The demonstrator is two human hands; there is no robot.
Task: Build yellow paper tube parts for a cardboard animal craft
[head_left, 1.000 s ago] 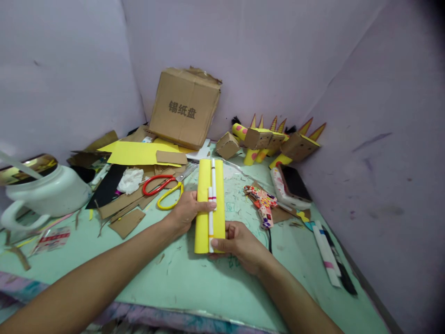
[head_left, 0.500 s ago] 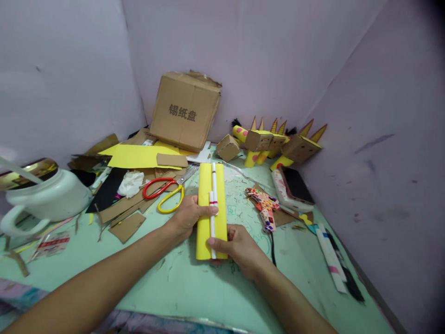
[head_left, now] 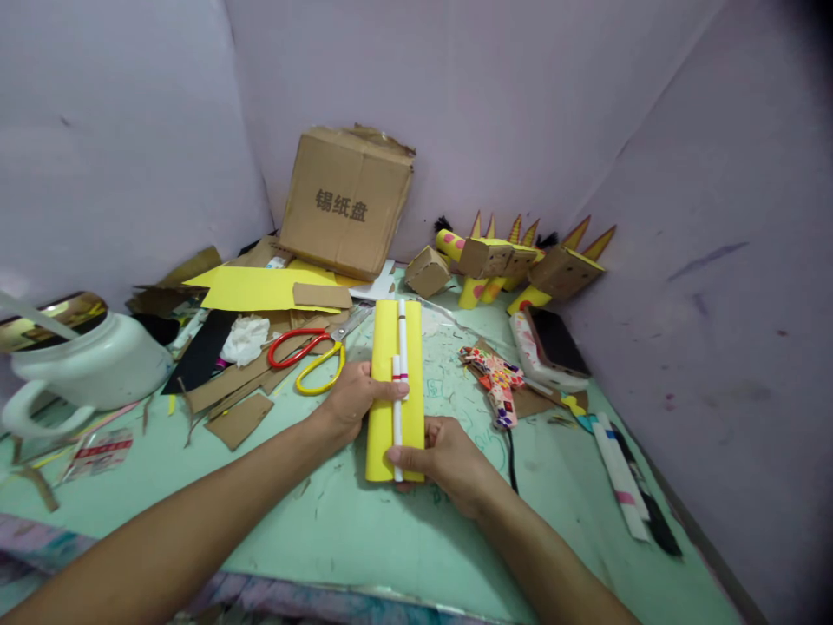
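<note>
A folded yellow paper piece (head_left: 379, 438) stands lengthwise in front of me, gripped from both sides. Along its middle lie two thin white paper sticks (head_left: 398, 425), overlapping partway, with pink and dark bands. My left hand (head_left: 355, 395) is closed on the left edge, its thumb pressing where the sticks overlap. Lower down, my right hand (head_left: 452, 460) holds the right edge, thumb on the near stick; most of its fingers are hidden behind the paper. Scissors (head_left: 309, 356) with one red and one yellow handle lie open just beyond my left hand.
A cardboard box (head_left: 348, 204) leans on the back wall above paper and cardboard scraps (head_left: 260, 286). A white teapot-like mug (head_left: 97, 365) stands left. Yellow cardboard animals (head_left: 563, 269) stand back right, near a phone (head_left: 556, 338), a floral glue gun (head_left: 500, 382) and white strips (head_left: 618, 477).
The view has shifted very slightly. Both hands keep the same hold on the yellow paper and the white sticks.
</note>
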